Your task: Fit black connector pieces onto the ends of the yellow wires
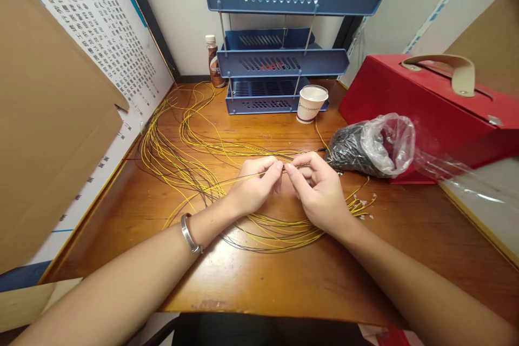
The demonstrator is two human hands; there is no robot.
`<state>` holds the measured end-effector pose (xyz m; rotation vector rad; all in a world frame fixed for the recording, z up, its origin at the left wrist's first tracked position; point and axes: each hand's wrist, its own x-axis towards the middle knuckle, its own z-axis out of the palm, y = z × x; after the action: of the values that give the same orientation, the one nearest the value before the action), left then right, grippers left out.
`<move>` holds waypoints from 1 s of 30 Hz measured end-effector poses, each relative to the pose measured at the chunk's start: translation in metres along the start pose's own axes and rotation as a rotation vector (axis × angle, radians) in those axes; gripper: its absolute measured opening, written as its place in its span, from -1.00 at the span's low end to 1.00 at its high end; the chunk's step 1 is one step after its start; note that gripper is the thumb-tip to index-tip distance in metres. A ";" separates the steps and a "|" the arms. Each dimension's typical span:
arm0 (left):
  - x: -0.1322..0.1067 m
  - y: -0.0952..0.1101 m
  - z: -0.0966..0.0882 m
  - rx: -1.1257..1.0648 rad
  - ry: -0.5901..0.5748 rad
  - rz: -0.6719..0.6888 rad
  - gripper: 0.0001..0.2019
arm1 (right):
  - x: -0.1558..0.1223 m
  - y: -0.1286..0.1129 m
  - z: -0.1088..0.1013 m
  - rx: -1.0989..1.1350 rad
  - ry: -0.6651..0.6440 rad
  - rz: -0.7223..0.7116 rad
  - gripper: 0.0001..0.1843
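Note:
My left hand (257, 184) is closed, thumb and forefinger pinching thin wires just left of my right hand. A yellow wire (227, 181) trails leftward from that grip. Close beside it my right hand (318, 186) pinches a small dark piece (284, 167) between thumb and fingertips; its exact kind is too small to make out. Beneath and around both hands lies a loose bundle of yellow and black wires (162, 157), curving across the table. Pale tips (365, 203) show at the bundle's right end.
A clear plastic bag of small black pieces (348, 143) lies right of my hands, before a red box (377, 92). Behind stand a paper cup (311, 105), a blue tiered rack (284, 62) and a brown bottle (213, 62). Cardboard (48, 108) walls the wooden table's (251, 281) left side.

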<state>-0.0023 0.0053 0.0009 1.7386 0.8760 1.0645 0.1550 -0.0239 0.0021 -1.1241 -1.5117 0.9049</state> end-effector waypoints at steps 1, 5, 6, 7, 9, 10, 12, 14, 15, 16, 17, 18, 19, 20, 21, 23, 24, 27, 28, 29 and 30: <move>0.000 0.000 0.000 -0.006 0.002 -0.001 -0.56 | 0.000 0.000 0.000 -0.006 -0.012 0.010 -0.79; 0.000 0.000 0.000 0.002 0.017 -0.004 -0.54 | 0.002 -0.001 -0.002 0.014 0.052 0.016 -0.78; 0.000 0.000 0.000 0.005 0.020 0.000 -0.54 | 0.003 -0.001 -0.003 0.028 0.073 0.015 -0.77; 0.000 0.000 -0.001 0.008 0.022 0.003 -0.53 | 0.003 -0.001 -0.003 0.041 0.086 0.015 -0.77; 0.001 0.000 -0.001 0.011 0.024 0.008 -0.53 | 0.003 0.000 -0.003 0.055 0.088 0.012 -0.77; 0.001 0.001 -0.001 0.012 0.024 0.007 -0.53 | 0.003 0.000 -0.003 0.057 0.082 0.009 -0.77; 0.001 0.001 -0.001 0.007 0.021 0.006 -0.54 | 0.002 0.000 -0.002 0.057 0.067 -0.002 -0.77; 0.001 0.002 -0.001 0.001 0.016 0.000 -0.55 | 0.002 0.000 -0.001 0.053 0.059 -0.013 -0.78; 0.001 0.002 -0.001 -0.003 0.012 -0.007 -0.55 | 0.001 0.000 0.000 0.049 0.057 -0.017 -0.79; 0.001 0.002 0.000 -0.006 0.008 -0.014 -0.56 | 0.001 0.000 0.000 0.045 0.056 -0.018 -0.79; 0.001 0.002 0.000 -0.010 0.007 -0.017 -0.56 | 0.000 0.000 0.001 0.041 0.046 -0.016 -0.79; 0.001 0.002 0.000 -0.016 0.006 -0.020 -0.56 | 0.000 0.000 0.001 0.039 0.027 -0.012 -0.80; 0.001 0.001 0.001 -0.028 0.008 -0.020 -0.56 | 0.000 0.000 0.002 0.036 0.001 -0.007 -0.80; 0.001 0.001 0.001 -0.044 0.011 -0.021 -0.56 | -0.001 0.000 0.002 0.031 -0.022 0.000 -0.80; 0.002 0.000 0.001 -0.061 0.015 -0.021 -0.55 | -0.001 0.000 0.001 0.023 -0.037 0.008 -0.80; 0.002 0.000 0.001 -0.078 0.022 -0.026 -0.55 | 0.000 0.000 0.000 0.012 -0.016 0.022 -0.78; 0.003 0.001 0.001 -0.076 0.025 -0.028 -0.55 | 0.000 0.000 0.000 0.011 0.014 0.025 -0.77; 0.003 0.002 0.000 -0.058 0.031 -0.027 -0.55 | 0.002 -0.002 -0.001 0.025 0.069 0.021 -0.75; 0.003 0.003 -0.001 -0.058 0.034 -0.027 -0.54 | 0.002 -0.002 -0.001 0.024 0.066 0.017 -0.75; 0.003 0.003 -0.001 -0.059 0.036 -0.027 -0.55 | 0.002 -0.002 -0.001 0.021 0.055 0.013 -0.75; 0.002 0.003 -0.001 -0.058 0.038 -0.027 -0.55 | 0.002 -0.002 -0.001 0.017 0.044 0.010 -0.74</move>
<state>-0.0018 0.0066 0.0049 1.6591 0.8813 1.0977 0.1553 -0.0226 0.0049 -1.1327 -1.4614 0.8925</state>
